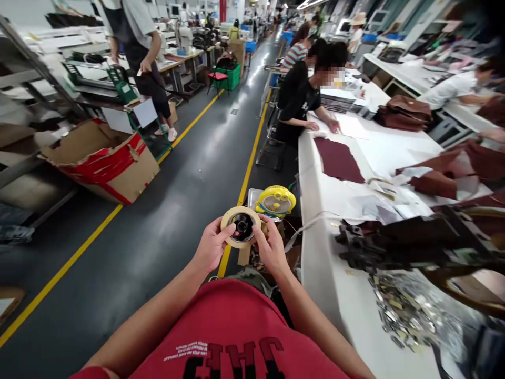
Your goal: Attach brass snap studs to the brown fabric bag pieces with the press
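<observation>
1. Head view: L hand point(209, 245) and R hand point(272, 243) hold a tape roll point(241, 210) btwn them, out ahead of the red shirt point(236, 326).
2. L fingers clamped on the roll's L rim, thumb reaching into the dark center; R fingers clamped on its R side, thumb at the inner edge.
3. Roll is off the counter point(321, 273), L of its long edge. R forearm runs close alongside that edge, so tight on that side.
4. Yellow fan point(276, 202) just beyond the roll, w/ clutter below it; little room there.
5. Open room is L: gray floor point(169, 210) btwn two yellow lines, running far ahead. Red-taped carton point(134, 168) sits at the L line; standing person point(144, 58) farther up that side.
6. Seated person in black point(300, 100) at the counter's edge, well ahead, near a maroon sheet point(339, 160).
7. Nearer end of counter: black machine point(386, 242) and loose metal bits point(402, 310), R of the R forearm; bare strip btwn them and the edge.
</observation>
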{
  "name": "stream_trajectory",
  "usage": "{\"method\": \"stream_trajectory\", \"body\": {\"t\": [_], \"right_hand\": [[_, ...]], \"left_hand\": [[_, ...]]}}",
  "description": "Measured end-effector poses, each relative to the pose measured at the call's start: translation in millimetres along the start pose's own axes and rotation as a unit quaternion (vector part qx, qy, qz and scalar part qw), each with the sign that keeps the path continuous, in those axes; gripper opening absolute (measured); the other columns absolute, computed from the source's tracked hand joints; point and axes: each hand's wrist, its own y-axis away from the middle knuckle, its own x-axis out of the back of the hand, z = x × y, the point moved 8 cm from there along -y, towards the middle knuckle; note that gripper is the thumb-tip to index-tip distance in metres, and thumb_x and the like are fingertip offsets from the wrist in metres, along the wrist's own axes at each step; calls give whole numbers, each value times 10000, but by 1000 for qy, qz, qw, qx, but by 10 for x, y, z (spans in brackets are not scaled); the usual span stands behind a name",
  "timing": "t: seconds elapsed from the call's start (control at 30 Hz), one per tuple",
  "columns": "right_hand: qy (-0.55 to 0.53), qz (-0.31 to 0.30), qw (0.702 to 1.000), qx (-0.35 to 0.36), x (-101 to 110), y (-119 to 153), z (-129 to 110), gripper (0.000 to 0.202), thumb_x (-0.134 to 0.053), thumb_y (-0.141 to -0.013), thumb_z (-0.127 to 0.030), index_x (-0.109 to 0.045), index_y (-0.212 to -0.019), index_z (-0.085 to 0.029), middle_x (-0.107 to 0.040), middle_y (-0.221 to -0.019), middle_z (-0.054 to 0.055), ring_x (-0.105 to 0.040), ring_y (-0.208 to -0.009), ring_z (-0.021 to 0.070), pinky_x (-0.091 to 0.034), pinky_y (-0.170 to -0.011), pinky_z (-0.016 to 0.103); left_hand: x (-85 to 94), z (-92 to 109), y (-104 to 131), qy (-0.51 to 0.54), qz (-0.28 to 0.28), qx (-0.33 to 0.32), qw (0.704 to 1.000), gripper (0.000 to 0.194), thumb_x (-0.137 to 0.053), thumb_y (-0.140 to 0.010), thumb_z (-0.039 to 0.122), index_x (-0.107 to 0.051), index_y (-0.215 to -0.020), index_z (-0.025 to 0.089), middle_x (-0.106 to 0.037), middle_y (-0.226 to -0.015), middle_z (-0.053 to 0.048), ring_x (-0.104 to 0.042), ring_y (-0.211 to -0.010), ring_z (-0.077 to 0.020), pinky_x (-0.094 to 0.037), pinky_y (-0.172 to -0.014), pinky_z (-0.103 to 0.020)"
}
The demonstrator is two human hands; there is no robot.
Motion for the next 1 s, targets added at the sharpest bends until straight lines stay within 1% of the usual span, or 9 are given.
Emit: {"method": "stream_trajectory", "body": {"t": [0.23,0.33,0.4,0.47,0.6,0.7,0.8,0.9,1.0], "right_hand": [[-84,-69,992,-60,-1042,-567,105,469,-582,-913,-542,-598,-1278,-250,-628,-850,21,-464,-581,129,-400,-503,261],[-92,-118,986,-78,-1486,-967,171,465,-573,-917,-555,-605,-1267,-251,-612,-839,15,-456,-572,124,-400,-499,257],[-86,-147,982,-83,-1784,-1316,236,429,-541,-930,-574,-634,-1174,-234,-594,-822,11,-455,-575,124,-395,-505,259],[-77,-142,985,-65,-2021,-1748,278,412,-493,-953,-586,-648,-1009,-209,-582,-818,14,-477,-635,134,-416,-568,265],[-92,-61,994,2,-2276,-2769,240,443,-428,-987,-566,-556,-783,-193,-537,-777,10,-463,-728,147,-411,-678,276],[-105,-36,993,43,-2404,-3533,148,424,-428,-994,-544,-527,-768,-199,-502,-744,-3,-428,-695,140,-384,-660,274],[-120,-29,991,46,-2539,-4232,110,423,-429,-992,-547,-499,-754,-205,-476,-715,-15,-408,-665,131,-369,-637,267],[-135,-23,990,41,-2723,-4864,132,440,-444,-978,-573,-467,-732,-208,-447,-685,-28,-392,-640,122,-365,-615,256],[-135,-31,990,29,-2979,-5487,222,462,-492,-945,-602,-507,-724,-196,-481,-670,-26,-417,-630,120,-378,-610,252]], "left_hand": [[721,657,-280,-24,75,-91,993,371,-789,-788,291,-703,-1129,175,-732,-1012,-34,-642,-837,-131,-508,-829,-248],[1037,857,-570,-3,112,-99,989,354,-775,-800,292,-693,-1122,169,-732,-961,-34,-642,-798,-138,-517,-769,-252],[1219,1004,-846,5,130,-111,985,345,-763,-811,287,-686,-1125,168,-732,-980,-42,-654,-828,-151,-518,-770,-256],[1343,1162,-1200,9,132,-123,984,346,-749,-827,282,-675,-1149,178,-731,-1037,-50,-667,-908,-170,-519,-819,-267],[1474,1506,-2069,-21,128,-116,985,342,-723,-860,325,-671,-1165,181,-722,-1119,-63,-661,-1013,-189,-510,-890,-279],[1508,1763,-2740,-61,116,-83,988,346,-721,-862,367,-690,-1145,170,-731,-1094,-68,-664,-979,-188,-512,-876,-284],[1576,2072,-3340,-83,112,-92,986,373,-760,-826,353,-707,-1152,177,-736,-1087,-61,-658,-952,-181,-506,-869,-276],[1720,2312,-3926,-75,106,-79,988,401,-776,-809,355,-711,-1165,182,-737,-1082,-67,-658,-893,-173,-510,-804,-268],[1933,2499,-4560,-69,111,-58,990,394,-787,-797,361,-721,-1129,159,-742,-1036,-81,-659,-860,-174,-512,-771,-272]]}}
